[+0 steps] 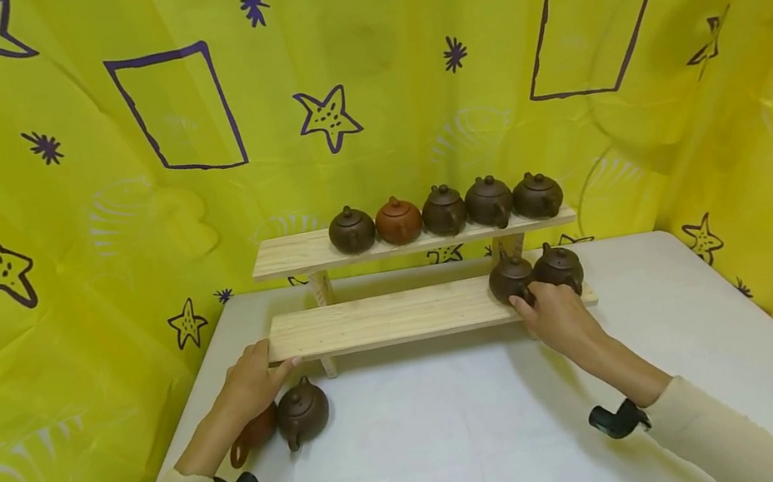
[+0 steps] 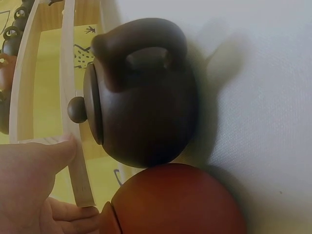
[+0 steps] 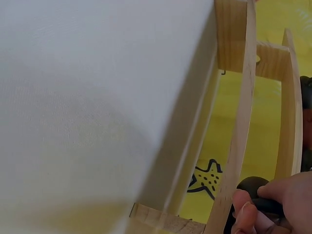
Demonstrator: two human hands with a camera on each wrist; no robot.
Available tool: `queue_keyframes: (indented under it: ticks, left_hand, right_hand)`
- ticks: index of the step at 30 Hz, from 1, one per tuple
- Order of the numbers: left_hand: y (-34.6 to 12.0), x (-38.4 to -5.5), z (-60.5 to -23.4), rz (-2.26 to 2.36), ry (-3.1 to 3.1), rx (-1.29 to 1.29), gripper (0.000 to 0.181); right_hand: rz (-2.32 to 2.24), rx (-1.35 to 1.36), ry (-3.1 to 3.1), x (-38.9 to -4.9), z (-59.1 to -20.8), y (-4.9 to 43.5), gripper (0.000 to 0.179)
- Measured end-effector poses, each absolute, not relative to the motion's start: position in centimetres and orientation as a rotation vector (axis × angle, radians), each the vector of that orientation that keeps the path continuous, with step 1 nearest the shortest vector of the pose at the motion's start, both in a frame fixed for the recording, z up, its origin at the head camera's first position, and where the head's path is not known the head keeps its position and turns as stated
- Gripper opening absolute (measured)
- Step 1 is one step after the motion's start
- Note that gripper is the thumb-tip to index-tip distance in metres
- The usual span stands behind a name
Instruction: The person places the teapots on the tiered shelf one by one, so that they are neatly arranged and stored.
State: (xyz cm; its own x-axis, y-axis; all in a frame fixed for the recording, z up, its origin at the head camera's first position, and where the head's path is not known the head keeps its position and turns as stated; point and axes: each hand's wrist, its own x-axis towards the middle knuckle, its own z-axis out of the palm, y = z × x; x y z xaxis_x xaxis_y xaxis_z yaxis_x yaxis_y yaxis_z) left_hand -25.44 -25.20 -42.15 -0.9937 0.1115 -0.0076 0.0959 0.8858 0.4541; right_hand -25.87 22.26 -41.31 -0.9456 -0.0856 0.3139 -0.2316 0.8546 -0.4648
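Observation:
At the left end of the lower board of a two-tier wooden shelf (image 1: 384, 321), my left hand (image 1: 250, 385) grips the board, thumb on its front edge. Right below that hand, a dark brown teapot (image 1: 303, 412) and a reddish-brown teapot (image 1: 259, 431) stand side by side on the table; the hand partly hides the red one. My right hand (image 1: 558, 315) pinches the handle of a dark teapot (image 1: 510, 279) on the right part of the lower board. Beside it, another dark teapot (image 1: 559, 266) is partly covered by that hand.
Along the upper board (image 1: 293, 253) stand several dark teapots (image 1: 444, 211) and one reddish teapot (image 1: 399, 222). The shelf stands on a white-covered table (image 1: 420, 455). Yellow patterned curtains (image 1: 370, 41) enclose the back and sides.

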Motion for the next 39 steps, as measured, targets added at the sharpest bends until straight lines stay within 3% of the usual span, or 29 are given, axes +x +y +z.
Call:
queue_keyframes:
  ticks: [8,14,20,27,33,39]
  left_hand:
    - [-25.3,-25.4,-42.0,0.716,3.033,0.179,0.078]
    - [-25.3,-25.4,-42.2,0.707,3.031,0.174,0.078]
    - [-25.2,-25.5,-42.0,0.702,3.035,0.182,0.077]
    - [-25.1,-25.7,-41.9,0.703,3.043,0.189,0.075]
    - [-25.2,-25.7,-42.0,0.699,3.043,0.199,0.074]
    - [-25.3,-25.5,-41.8,0.698,3.04,0.194,0.077]
  right_hand:
    - [0.663,0.194,-3.136,-25.6,-40.2,22.9,0.063]
    - [0.463,0.415,-3.347,-24.7,-41.1,20.7,0.061]
    - [0.761,0.476,-3.274,-23.2,-43.3,14.4,0.056]
    - [0.945,0.798,-3.097,-22.0,-44.5,5.4,0.049]
    - [0.811,0.954,-3.086,-20.4,-44.7,-1.9,0.059]
    - [0.662,0.918,-3.143,-20.1,-45.2,-6.4,0.071]
